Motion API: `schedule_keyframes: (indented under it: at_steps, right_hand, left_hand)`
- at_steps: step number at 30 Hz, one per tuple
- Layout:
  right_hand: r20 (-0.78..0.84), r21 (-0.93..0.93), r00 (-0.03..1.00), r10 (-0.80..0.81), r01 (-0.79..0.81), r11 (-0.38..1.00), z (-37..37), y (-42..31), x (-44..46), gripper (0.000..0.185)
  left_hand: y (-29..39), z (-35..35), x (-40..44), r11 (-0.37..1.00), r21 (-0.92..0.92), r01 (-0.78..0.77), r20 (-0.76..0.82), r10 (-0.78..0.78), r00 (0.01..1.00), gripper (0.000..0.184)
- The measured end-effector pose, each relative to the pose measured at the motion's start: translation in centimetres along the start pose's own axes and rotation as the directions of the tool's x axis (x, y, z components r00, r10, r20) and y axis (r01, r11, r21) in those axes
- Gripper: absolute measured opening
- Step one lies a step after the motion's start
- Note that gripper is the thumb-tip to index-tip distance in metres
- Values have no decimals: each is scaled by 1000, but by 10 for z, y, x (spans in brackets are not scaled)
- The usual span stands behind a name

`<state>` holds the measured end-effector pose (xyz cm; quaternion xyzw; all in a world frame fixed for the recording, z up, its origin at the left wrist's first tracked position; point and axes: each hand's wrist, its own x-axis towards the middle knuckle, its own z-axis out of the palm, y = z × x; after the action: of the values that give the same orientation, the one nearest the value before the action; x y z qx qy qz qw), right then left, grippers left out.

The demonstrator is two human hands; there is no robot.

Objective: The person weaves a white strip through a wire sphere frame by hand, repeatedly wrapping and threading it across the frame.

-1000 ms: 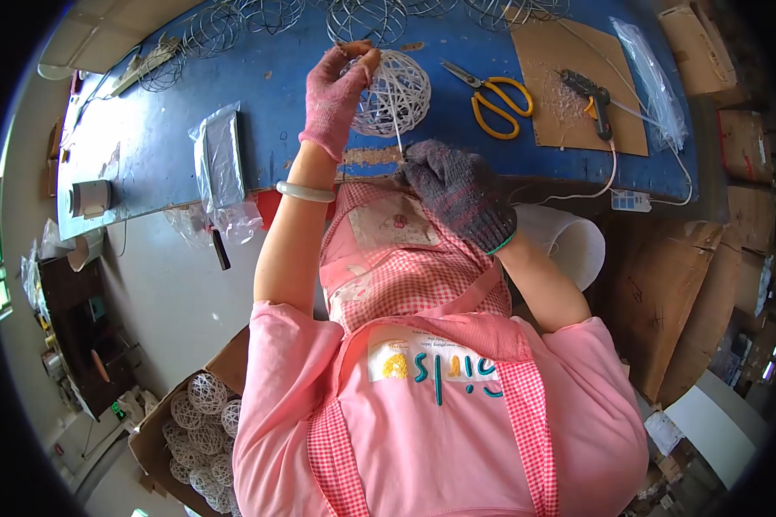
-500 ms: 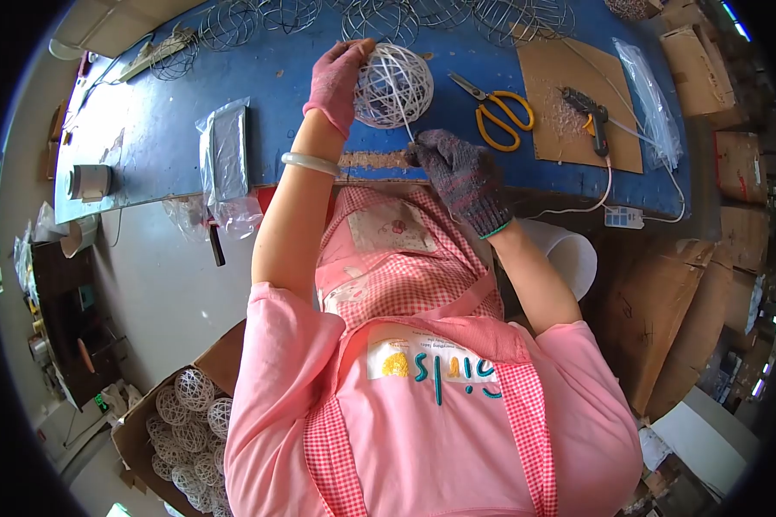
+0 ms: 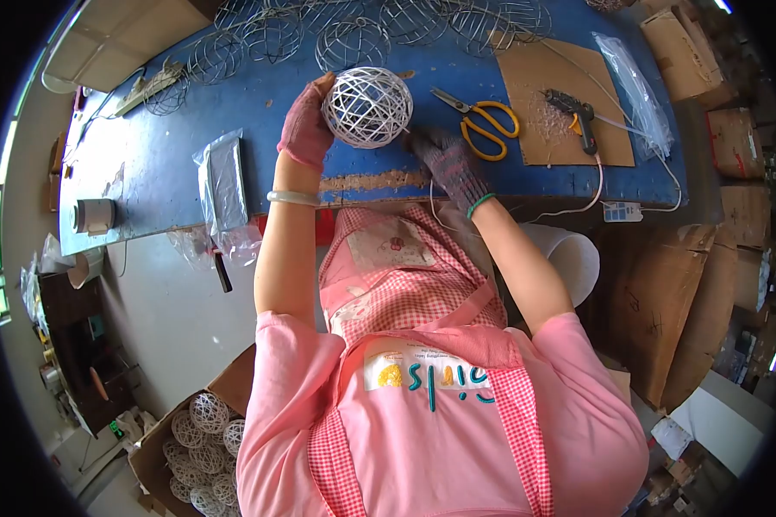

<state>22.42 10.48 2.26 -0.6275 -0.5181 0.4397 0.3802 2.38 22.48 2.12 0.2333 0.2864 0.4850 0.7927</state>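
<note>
My left hand (image 3: 309, 126), in a pink glove with bare fingertips, grips the left side of a white woven ball (image 3: 367, 108) above the blue table (image 3: 276, 172). At the ball's lower right is my right hand (image 3: 448, 164), in a dark grey knitted glove, its fingers closed near the ball's edge on a white strand (image 3: 434, 200) that hangs down below the hand. The fingertips are partly hidden. Yellow-handled scissors (image 3: 489, 129) lie slightly open to the right of the ball.
A glue gun (image 3: 578, 116) rests on cardboard (image 3: 526, 77), its cord trailing off the edge. Wire frames (image 3: 352, 43) line the back. A plastic-wrapped packet (image 3: 224, 183) and a tape roll (image 3: 93, 216) sit left. A carton (image 3: 153, 457) of white balls stands on the floor, lower left.
The ball has turned and shifted left and down in the view with my left hand. My right hand has come up close to the ball, and the strand no longer stretches straight between them.
</note>
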Motion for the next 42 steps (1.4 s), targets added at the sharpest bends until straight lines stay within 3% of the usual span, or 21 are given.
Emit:
schedule_keyframes:
  at_steps: [3,4,9,13,14,16,17,19,21,23,24,27,28,31,32,33,34,36,37,39,42]
  right_hand:
    - [48,170,957,284,-288,942,-3,-9,9,38]
    - [46,173,958,282,-285,943,-4,-8,12,38]
    - [28,405,982,189,-184,896,0,7,13,29]
    - [-57,366,997,56,-32,930,-10,-28,-10,21]
    - [-123,355,992,1,43,934,-13,-40,-17,18]
    - [-191,339,980,-53,117,934,-13,-44,-26,15]
    - [-252,321,962,-106,186,929,-11,-43,-29,14]
    - [-308,303,937,-164,260,917,-11,-43,-33,14]
    - [-342,454,936,-84,243,857,-4,-44,-34,13]
    - [-299,585,953,-42,218,781,2,-47,-36,14]
    - [-302,447,940,-160,288,847,1,-42,-37,15]
    - [-282,166,881,-379,434,885,-6,-37,-45,15]
    - [-251,101,857,-450,486,868,-7,-40,-51,14]
    - [-199,-232,725,-659,619,751,-17,-39,-58,9]
    - [-201,-82,794,-574,571,817,-22,-38,-64,10]
    - [-189,68,855,-483,502,862,-24,-39,-70,10]
    - [-231,205,895,-382,429,880,-27,-42,-84,12]
    - [-154,61,861,-485,498,865,-45,-51,-103,15]
    - [-57,-78,811,-583,578,812,-54,-48,-111,18]
    - [-33,-52,802,-597,595,802,-56,-36,-126,24]
    - [188,-461,625,-757,737,494,-66,-30,-141,39]
  left_hand:
    - [-1,-11,0,987,161,-18,100,2,995,53]
    - [-5,-38,8,998,-66,-23,442,50,896,44]
    - [-22,-54,7,989,74,-125,349,91,933,23]
    - [-34,-26,-31,700,525,-484,323,363,874,26]
    - [-40,-22,-34,913,217,-346,268,285,920,33]
    - [-56,-24,-33,943,-328,-63,253,152,955,55]
    - [-59,-20,-32,548,-788,282,282,-87,956,64]
    - [-72,-15,-32,971,-234,-43,399,136,907,54]
    - [-78,-16,-32,875,-481,57,480,208,852,51]
    - [-96,-27,-15,869,-491,-56,63,100,993,59]
    - [-97,-28,-27,824,-566,-17,221,172,960,55]
    - [-111,-30,-33,951,-88,-297,181,308,934,42]
    - [-109,-37,-40,497,731,-469,319,359,877,41]
    - [-83,-12,-68,-350,709,-612,704,295,646,48]
    - [-83,-8,-75,-15,786,-618,602,241,761,42]
    - [-90,-14,-78,682,642,-351,363,133,922,38]
    - [-92,-16,-82,870,466,-159,344,-13,939,40]
    - [-81,4,-99,919,395,21,400,-192,896,48]
    - [-80,10,-102,942,48,333,416,-322,851,45]
    - [-79,13,-102,817,-92,570,364,-505,783,43]
    - [-78,21,-98,851,327,410,249,-497,831,48]
